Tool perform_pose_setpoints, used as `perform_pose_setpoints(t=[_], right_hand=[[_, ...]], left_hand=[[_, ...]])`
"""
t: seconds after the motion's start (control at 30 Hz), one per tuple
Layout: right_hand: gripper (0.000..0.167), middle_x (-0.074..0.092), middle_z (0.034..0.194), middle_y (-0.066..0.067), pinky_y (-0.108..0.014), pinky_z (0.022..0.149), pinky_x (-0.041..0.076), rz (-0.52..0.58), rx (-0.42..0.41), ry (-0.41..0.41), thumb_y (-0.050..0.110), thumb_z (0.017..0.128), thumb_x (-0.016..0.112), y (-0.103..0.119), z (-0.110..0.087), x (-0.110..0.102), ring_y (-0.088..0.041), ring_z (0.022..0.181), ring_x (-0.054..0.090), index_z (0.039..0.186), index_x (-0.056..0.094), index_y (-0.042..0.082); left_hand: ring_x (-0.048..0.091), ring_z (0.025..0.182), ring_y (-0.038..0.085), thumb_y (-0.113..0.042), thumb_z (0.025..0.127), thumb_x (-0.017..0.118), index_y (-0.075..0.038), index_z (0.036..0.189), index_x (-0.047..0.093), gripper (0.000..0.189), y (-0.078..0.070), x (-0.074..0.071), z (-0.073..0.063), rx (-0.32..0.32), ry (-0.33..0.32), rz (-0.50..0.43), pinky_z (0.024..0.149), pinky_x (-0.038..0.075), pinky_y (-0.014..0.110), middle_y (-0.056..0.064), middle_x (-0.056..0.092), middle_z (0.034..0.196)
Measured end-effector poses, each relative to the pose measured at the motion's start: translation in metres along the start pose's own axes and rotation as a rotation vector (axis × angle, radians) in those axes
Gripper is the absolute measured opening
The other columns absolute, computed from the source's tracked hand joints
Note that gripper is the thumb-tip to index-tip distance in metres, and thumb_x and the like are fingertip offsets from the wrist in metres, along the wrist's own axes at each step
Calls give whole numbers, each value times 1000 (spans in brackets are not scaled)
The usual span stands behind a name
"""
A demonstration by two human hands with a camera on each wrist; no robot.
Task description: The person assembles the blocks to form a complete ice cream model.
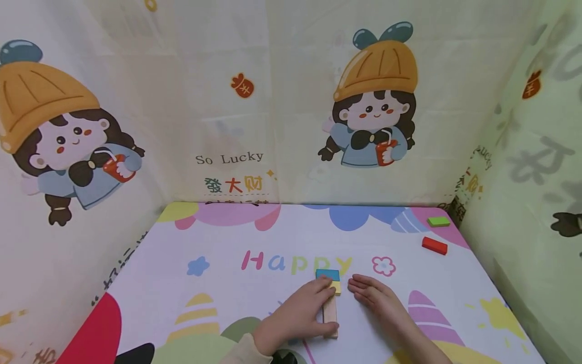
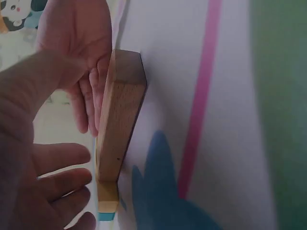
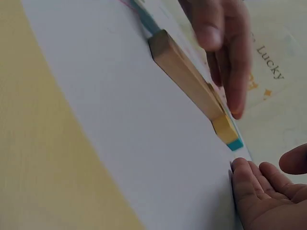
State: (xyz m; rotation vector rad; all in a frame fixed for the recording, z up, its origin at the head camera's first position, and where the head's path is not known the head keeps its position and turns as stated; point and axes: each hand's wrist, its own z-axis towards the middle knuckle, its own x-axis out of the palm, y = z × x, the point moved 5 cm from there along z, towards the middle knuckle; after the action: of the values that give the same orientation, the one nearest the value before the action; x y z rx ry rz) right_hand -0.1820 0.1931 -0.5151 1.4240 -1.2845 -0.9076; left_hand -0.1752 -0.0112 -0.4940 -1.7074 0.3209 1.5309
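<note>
A row of blocks lies on the table: a long plain wooden block (image 1: 330,311) nearest the person, then a yellow block (image 1: 336,288), then a blue block (image 1: 328,274) at the far end. My left hand (image 1: 295,314) reaches over the row from the left, thumb by the wooden block's near end and fingers by the yellow block. In the left wrist view its fingers stand apart from the wooden block (image 2: 122,115). To the right of the row is my right hand (image 1: 383,306), fingers extended and palm turned towards the blocks, holding nothing.
A red block (image 1: 434,245) and a green block (image 1: 438,221) lie at the table's far right. The white table mat (image 1: 273,237) has printed pictures and "Happy" lettering. Printed cloth walls (image 1: 291,126) stand behind and at both sides.
</note>
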Motion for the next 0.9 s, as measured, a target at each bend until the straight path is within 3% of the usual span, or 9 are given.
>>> perform_pose_setpoints(t=[0.13,0.3,0.47,0.57,0.73,0.9], right_hand=[[49,55,149,-25,-18,98,54,-5,34,-103,12,108,43,0,-4,-23,-10,119,68,151,40,-12],[48,69,134,-11,-17,92,56,-75,92,-204,14,108,51,1,-9,-64,-3,107,71,150,44,-9],[53,76,122,-2,-12,86,54,-298,86,-241,23,107,57,8,-16,-113,7,100,68,149,48,-8],[55,75,125,-7,-13,81,52,-489,110,-285,30,106,57,13,-18,-141,7,95,66,148,51,-5],[49,69,128,-23,-23,71,47,-810,101,-383,28,102,60,26,-17,-182,-13,92,67,139,60,-4],[44,69,121,-29,-26,63,48,-957,5,-459,23,97,66,33,-15,-208,-42,102,68,129,64,-8]], left_hand=[[35,154,21,-68,85,70,-8,153,49,93,-6,0,-1,46,46,160,125,32,36,6,43,162],[33,154,19,-67,80,77,-7,153,49,98,-10,-3,-1,16,99,246,126,29,39,4,41,163],[30,155,18,-64,80,78,-8,154,48,97,-11,-2,-1,-27,147,266,127,28,43,2,37,165],[28,157,18,-65,81,77,-9,155,45,98,-11,-2,0,-41,178,249,127,27,45,2,34,167],[28,156,19,-65,84,74,-8,155,47,95,-13,-4,3,-36,193,253,127,26,49,3,34,167],[32,155,19,-63,82,76,-7,153,49,94,-17,-5,6,-36,201,271,126,28,50,4,38,165]])
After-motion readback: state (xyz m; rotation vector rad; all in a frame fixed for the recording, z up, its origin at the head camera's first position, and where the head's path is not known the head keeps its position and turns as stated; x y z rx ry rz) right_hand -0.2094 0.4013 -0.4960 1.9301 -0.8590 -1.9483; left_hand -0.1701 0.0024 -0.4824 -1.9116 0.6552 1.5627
